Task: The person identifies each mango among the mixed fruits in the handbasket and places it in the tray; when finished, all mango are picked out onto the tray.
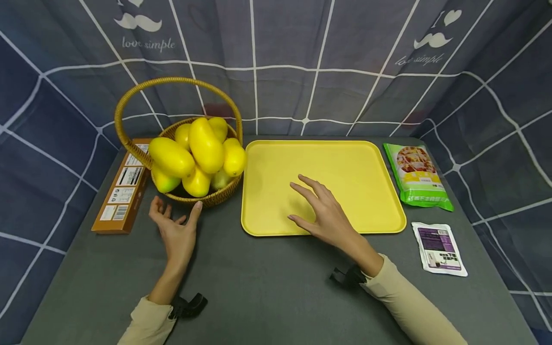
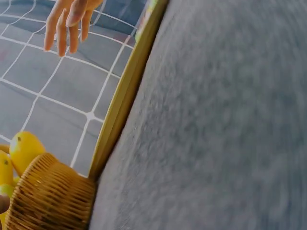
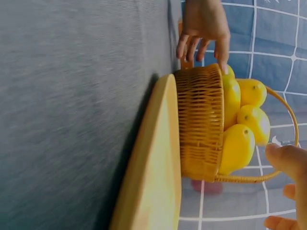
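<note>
A wicker basket (image 1: pixel 224 194) with a tall arched handle stands at the back left, heaped with several yellow mangoes (image 1: pixel 206 146). My left hand (image 1: pixel 177 235) is at the basket's near side, its fingers loosely bent and thumb tip close to the rim; whether it touches the wicker I cannot tell. Nothing shows in its grasp. Right of the basket lies a yellow tray (image 1: pixel 362 187) with nothing on it. Over the tray's near part hovers my right hand (image 1: pixel 327 211), fingers spread and holding nothing. The right wrist view shows the basket (image 3: pixel 199 124) beyond the tray (image 3: pixel 148 182).
A brown box (image 1: pixel 122 194) with white labels lies left of the basket, partly behind it. Right of the tray lie a green food packet (image 1: pixel 418 175) and a white and purple pouch (image 1: pixel 440 249). Grid-patterned curtains (image 1: pixel 284 43) surround the grey table (image 1: pixel 267 287).
</note>
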Demonstrator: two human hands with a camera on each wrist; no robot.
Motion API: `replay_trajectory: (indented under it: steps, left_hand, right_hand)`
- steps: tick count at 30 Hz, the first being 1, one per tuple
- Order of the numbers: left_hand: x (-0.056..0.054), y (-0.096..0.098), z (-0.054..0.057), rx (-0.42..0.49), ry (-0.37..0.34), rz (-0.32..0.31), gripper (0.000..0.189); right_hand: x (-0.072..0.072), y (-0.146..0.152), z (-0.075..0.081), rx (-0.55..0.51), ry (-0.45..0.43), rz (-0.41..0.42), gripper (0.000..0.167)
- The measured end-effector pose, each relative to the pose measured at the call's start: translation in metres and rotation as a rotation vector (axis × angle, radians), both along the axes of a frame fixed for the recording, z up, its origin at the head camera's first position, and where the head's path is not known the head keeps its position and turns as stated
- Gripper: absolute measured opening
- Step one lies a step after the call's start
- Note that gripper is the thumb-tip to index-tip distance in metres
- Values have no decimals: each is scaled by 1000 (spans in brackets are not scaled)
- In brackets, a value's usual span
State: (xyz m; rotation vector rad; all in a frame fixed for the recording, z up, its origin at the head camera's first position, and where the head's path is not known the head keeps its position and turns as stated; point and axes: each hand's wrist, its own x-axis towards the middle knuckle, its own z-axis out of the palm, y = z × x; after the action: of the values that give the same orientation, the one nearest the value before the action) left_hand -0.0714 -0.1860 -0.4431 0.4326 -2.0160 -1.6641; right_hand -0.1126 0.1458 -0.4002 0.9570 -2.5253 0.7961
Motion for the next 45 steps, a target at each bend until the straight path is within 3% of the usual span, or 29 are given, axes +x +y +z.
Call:
replay_trajectory:
  steps: [2,9,14,20,26,33,38,45]
  left_hand:
    - [-3,-1,-4,-1,20,3,92]
    - [3,11,19,-2,26,-1,81]
    - [3,8,15,-21,8,-12,84]
    - [1,4,9,-51,68,-3,84]
    - [-1,4,8,-115,76,13,80]
    - [-1,4,8,-112,67,27,80]
    - [-1,2,8,-111,67,29,80]
    - [-2,3,8,-98,70,21,81]
  right_hand:
    - [-5,-8,2,-16,7,21,73]
    - [-24,-34,4,-49,4,97,74]
    - [-36,-56,11,-63,4,118,75]
    - [-58,-88,26,-77,1,200,75]
    - [-81,-112,37,-36,27,267,78]
    - [-105,-133,52,-38,-13,316,86]
    - [-118,-149,55,-23,-47,364,89]
    - [-126,-159,53,12,-37,359,89]
